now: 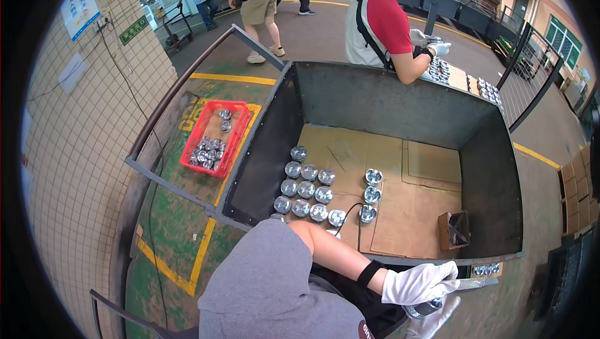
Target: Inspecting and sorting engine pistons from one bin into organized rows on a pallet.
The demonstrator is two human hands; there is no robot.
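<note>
Factory floor, big steel bin [481,170] cardboard-lined. Left gloved hand [417,284] wrapped shiny metal part [424,308] below bin's near rim; right hand [437,320] half hidden, grip unclear. Advice: set part upright beside rows [306,192].

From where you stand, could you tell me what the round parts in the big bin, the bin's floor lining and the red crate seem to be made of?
The round parts look like bare metal, machined or polished: silvery, with bright glints. The floor lining seems to be plain brown cardboard, matte, with seams and creases between flat sheets. The red crate looks like moulded plastic, with an even colour and latticed walls. The bin itself appears to be dark, dull sheet metal.
</note>
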